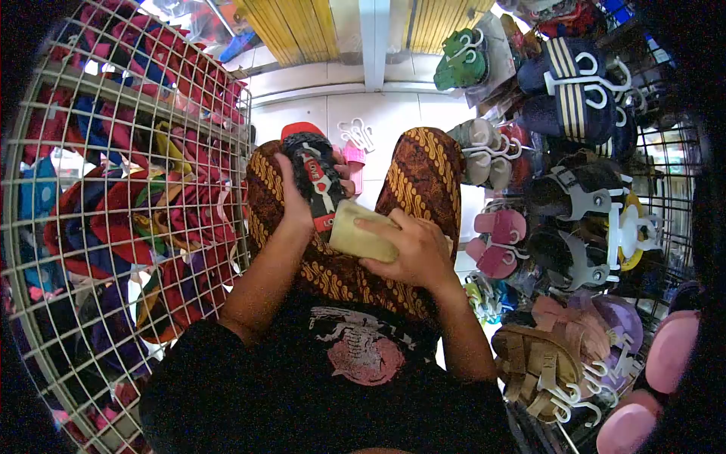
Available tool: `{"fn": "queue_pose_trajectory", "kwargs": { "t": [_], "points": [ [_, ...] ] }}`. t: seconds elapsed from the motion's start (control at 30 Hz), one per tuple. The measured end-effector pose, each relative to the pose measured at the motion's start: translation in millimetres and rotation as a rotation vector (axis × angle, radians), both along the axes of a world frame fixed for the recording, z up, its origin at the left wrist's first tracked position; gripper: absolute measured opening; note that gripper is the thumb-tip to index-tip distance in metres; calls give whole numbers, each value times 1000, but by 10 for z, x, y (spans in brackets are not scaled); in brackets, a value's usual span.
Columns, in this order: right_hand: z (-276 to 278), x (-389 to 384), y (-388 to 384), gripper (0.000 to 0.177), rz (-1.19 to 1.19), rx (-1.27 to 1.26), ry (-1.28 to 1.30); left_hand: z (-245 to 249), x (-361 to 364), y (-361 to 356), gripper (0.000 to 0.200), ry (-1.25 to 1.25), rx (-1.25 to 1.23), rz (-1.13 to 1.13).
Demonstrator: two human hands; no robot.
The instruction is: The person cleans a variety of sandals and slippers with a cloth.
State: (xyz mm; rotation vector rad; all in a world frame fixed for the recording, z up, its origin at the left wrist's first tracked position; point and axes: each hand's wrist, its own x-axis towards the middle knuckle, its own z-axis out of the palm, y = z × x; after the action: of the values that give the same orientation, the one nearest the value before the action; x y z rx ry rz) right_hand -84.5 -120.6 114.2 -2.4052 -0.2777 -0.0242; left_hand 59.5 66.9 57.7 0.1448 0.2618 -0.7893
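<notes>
The left hand [296, 203] grips a black-and-red slipper [319, 170] along its edge, thumb on the near side and fingers curled over the opposite edge; the palm is hidden. The slipper is located above the lap, beside the inner edge of the left knee, red end pointing away from the body. Whether it touches the trousers [425, 166] cannot be determined. The right hand [412, 246] pinches a pale yellow cloth [364, 233] between thumb and fingers, against the slipper's near end. The cloth conceals that end and cuts off the lower red lettering; the upper lettering reads "LOVE". On the floor [302, 110], between the knees, white hangers [355, 135] lie at the far end of a pink sandal [354, 160], which is partly covered by the left fingers. Wire mesh obscures the footwear [83, 219] at left.
</notes>
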Motion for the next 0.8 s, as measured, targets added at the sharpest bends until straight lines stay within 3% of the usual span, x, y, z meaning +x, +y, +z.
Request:
{"fn": "queue_pose_trajectory", "kwargs": {
  "t": [0.17,0.33,0.43,0.5,0.57,0.67,0.77,0.8],
  "points": [
    [106,10,-4,60,-159,114,37,143,65,96,80,-14,-86,11],
    [103,-38,-86,64,-144,224,24,516,19,54,64,-85,-158,14],
    [74,-101,-150,63,-290,267,-20,683,-138,4,71,-77,-316,-110],
    [163,-161,-199,60,-327,284,-44,695,-270,-18,83,-98,-292,-156],
    [314,-219,-221,58,-326,362,-103,640,-358,-29,86,-133,-292,-217],
    [503,-349,-145,51,-401,273,-108,348,-444,-99,89,-167,-505,-308],
    [528,-474,-72,54,-444,233,-176,390,-569,18,97,-254,-187,-342],
    [524,-503,-29,55,-474,254,-164,201,-585,31,98,-249,-201,-399]
  ]
}}
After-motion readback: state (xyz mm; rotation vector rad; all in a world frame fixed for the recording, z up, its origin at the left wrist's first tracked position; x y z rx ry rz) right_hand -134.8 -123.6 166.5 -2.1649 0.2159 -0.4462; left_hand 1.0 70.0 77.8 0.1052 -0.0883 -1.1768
